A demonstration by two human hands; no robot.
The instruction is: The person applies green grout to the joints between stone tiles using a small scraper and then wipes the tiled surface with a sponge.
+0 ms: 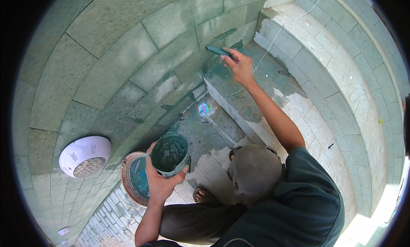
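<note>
My right hand (241,67) grips a flat tool (215,49) coated in dark green paste, held at the tiled wall (162,29), where smears of similar green run along joints and the lower edge. In my left hand (160,178) is a round container (169,151) with dark green paste inside, fingers around its side. Just left of it, partly hidden, stands a bucket (132,189) holding blue-green liquid or paste.
A tiled curved step (324,76) rises at the right, crossed by a thin pale cord. Low between wall and steps lie a small printed packet (205,109) and a pale strip. A round white light fixture (79,155) projects from the left wall. My sandalled foot rests on the floor.
</note>
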